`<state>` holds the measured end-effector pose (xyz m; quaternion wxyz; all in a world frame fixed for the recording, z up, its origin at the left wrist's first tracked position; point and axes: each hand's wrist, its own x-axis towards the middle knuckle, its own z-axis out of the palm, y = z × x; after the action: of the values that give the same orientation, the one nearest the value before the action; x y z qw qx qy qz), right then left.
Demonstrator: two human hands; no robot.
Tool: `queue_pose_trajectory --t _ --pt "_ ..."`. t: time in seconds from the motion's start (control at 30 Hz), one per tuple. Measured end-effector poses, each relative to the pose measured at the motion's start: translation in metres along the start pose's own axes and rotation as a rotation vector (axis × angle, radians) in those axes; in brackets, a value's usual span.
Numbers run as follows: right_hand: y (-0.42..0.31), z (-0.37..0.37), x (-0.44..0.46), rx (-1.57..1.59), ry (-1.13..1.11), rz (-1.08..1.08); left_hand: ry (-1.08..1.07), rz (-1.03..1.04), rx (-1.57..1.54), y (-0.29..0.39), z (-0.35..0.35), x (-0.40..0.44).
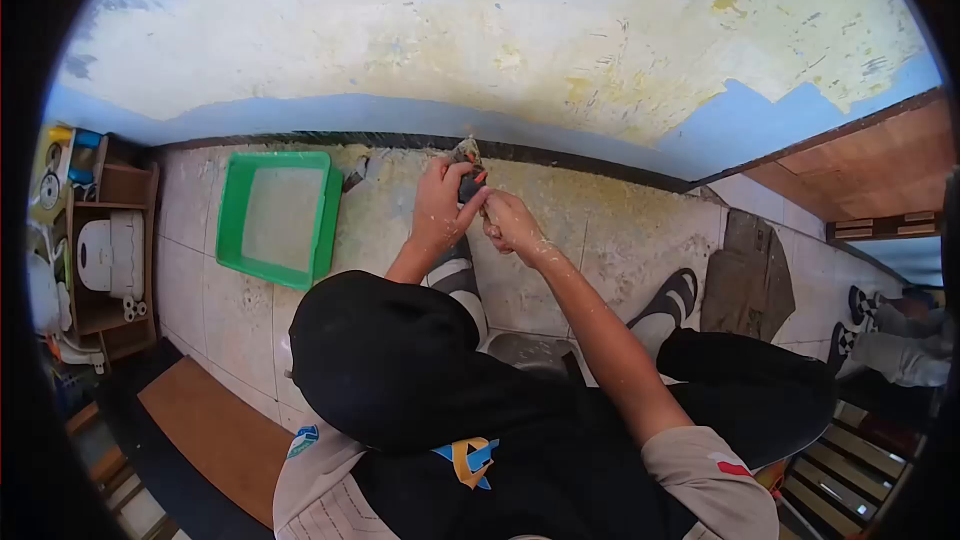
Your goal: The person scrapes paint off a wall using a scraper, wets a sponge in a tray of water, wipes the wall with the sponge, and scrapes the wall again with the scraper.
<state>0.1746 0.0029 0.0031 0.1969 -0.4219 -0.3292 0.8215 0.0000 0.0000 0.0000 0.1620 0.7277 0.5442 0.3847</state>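
A small black-and-orange hand tool (472, 185) is held up against the foot of the wall (400, 110), its far end pointing at the dark strip where wall meets floor. It looks like a scraper, though my fingers cover much of it. My left hand (440, 202) is closed around its front part. Behind it, my right hand (512, 224) is closed in a fist at the rear of the tool. Pale specks stick to both hands and to my right forearm.
On the tiled floor to the left stands a green tray (326, 225) with whitish content. A wooden shelf (150, 240) is at far left. My shoes flank a metal pan (530, 348); a brown cloth (745, 285) lies at right. Another person's legs (905, 340) show at far right.
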Motion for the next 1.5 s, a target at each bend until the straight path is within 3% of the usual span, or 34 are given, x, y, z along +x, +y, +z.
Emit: queue_pose_trajectory --t 0.07,0.1,0.17,0.4,0.47,0.57,0.6,0.63,0.67,0.73,0.9,0.97,1.0,1.03,1.07,1.1,1.17,1.23,1.3,1.37,1.4,1.43,1.5 --pt "0.004 0.003 -0.001 -0.098 0.152 -0.128 0.078 -0.014 0.132 0.0 0.005 0.003" --pt "0.011 0.008 0.008 -0.079 0.141 -0.128 0.064 -0.015 0.149 -0.005 -0.001 0.003" --pt "0.017 0.002 0.018 -0.287 0.16 -0.341 0.148 -0.109 0.083 -0.01 0.004 0.01" --pt "0.004 -0.009 0.003 -0.637 0.199 -0.382 0.292 -0.245 -0.025 -0.033 0.02 0.019" --pt "0.001 -0.016 -0.002 -0.792 0.21 -0.433 0.375 -0.478 -0.464 -0.043 0.021 0.023" --pt "-0.002 -0.027 -0.004 -0.903 0.264 -0.397 0.444 -0.591 -0.718 -0.024 0.004 0.03" --pt "-0.001 -0.027 -0.001 -0.904 0.266 -0.397 0.417 -0.511 -0.692 -0.022 0.004 0.027" --pt "0.0 -0.024 0.002 -0.713 0.27 -0.341 0.416 -0.51 -0.693 -0.022 0.008 0.022" --pt "0.002 -0.021 0.006 -0.522 0.27 -0.284 0.348 -0.339 -0.485 -0.022 0.015 0.016" --pt "0.0 -0.008 0.006 -0.502 0.242 -0.296 0.196 -0.05 -0.136 -0.006 0.015 0.014" --pt "0.005 -0.01 0.005 -0.642 0.252 -0.458 0.264 -0.17 0.036 -0.025 0.011 0.028" --pt "-0.001 -0.016 0.002 -0.485 0.133 -0.36 0.324 -0.505 -0.403 -0.03 0.004 0.035" --pt "-0.01 -0.019 -0.005 -0.488 0.133 -0.362 0.297 -0.5 -0.382 -0.085 0.016 0.026" --pt "-0.023 -0.021 -0.016 -0.288 0.034 -0.219 0.301 -0.496 -0.383 -0.078 0.011 0.029" --pt "-0.03 -0.023 -0.021 -0.087 -0.064 -0.074 0.277 -0.632 -0.808 -0.071 0.006 0.028" --pt "-0.029 -0.023 -0.02 -0.089 -0.065 -0.073 0.239 -0.759 -1.237 -0.063 0.005 0.025" --pt "-0.022 -0.023 -0.014 0.162 -0.218 0.002 0.192 -0.797 -1.363 -0.05 0.014 0.021" --pt "-0.012 -0.013 -0.004 0.235 -0.252 0.016 0.077 -0.825 -1.837 -0.026 0.021 0.02" --pt "-0.003 -0.012 0.002 0.31 -0.293 0.026 0.037 -0.799 -1.856 -0.009 0.017 0.02" --pt "0.006 -0.014 0.005 0.374 -0.314 0.103 0.014 -0.761 -2.08 -0.01 0.009 0.021" --pt "0.012 -0.017 0.009 0.375 -0.316 0.104 -0.157 -0.543 -2.247 -0.035 0.012 0.016" --pt "0.018 -0.022 0.011 0.412 -0.316 0.117 -0.154 -0.545 -2.246 -0.036 0.005 0.015" --pt "0.019 -0.031 0.011 0.445 -0.314 0.127 0.252 -0.644 -2.133 -0.035 -0.006 0.017"
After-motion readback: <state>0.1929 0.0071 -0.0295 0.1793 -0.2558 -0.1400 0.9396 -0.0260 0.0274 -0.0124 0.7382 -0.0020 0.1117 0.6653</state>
